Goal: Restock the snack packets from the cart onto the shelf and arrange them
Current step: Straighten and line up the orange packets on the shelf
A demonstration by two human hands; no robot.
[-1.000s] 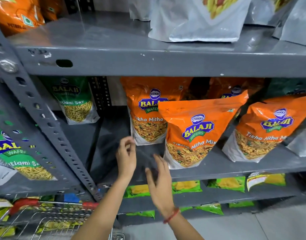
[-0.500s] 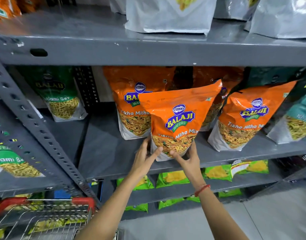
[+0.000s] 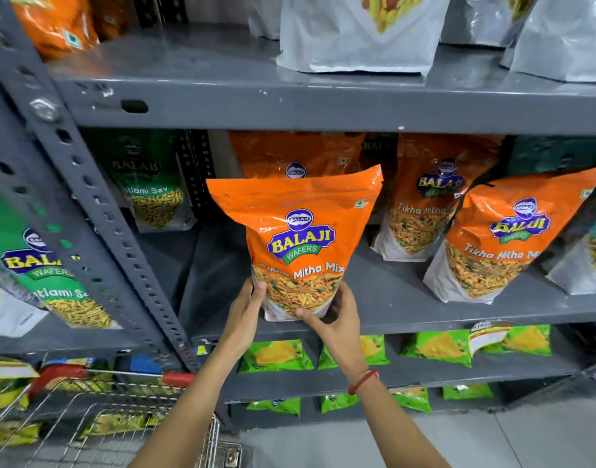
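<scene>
An orange Tikha Mitha Mix packet (image 3: 300,238) stands upright near the front edge of the grey middle shelf (image 3: 391,309). My left hand (image 3: 247,309) grips its lower left corner and my right hand (image 3: 337,315) grips its lower right corner. Another orange packet (image 3: 296,157) stands right behind it, mostly hidden. Two more orange packets (image 3: 431,201) (image 3: 502,238) stand to the right. The wire cart (image 3: 97,420) with a red handle sits at the lower left, with yellow packets inside.
A green Ratlami Sev packet (image 3: 148,184) stands at the back left, with bare shelf in front of it. A slotted grey upright (image 3: 97,211) runs diagonally on the left. Silver packets (image 3: 357,35) fill the shelf above, and green packets (image 3: 276,356) the shelves below.
Both hands rose from the shelf's front edge and took hold of the orange packet's bottom corners. The packet has shifted left and now stands straighter, in front of the rear packet.
</scene>
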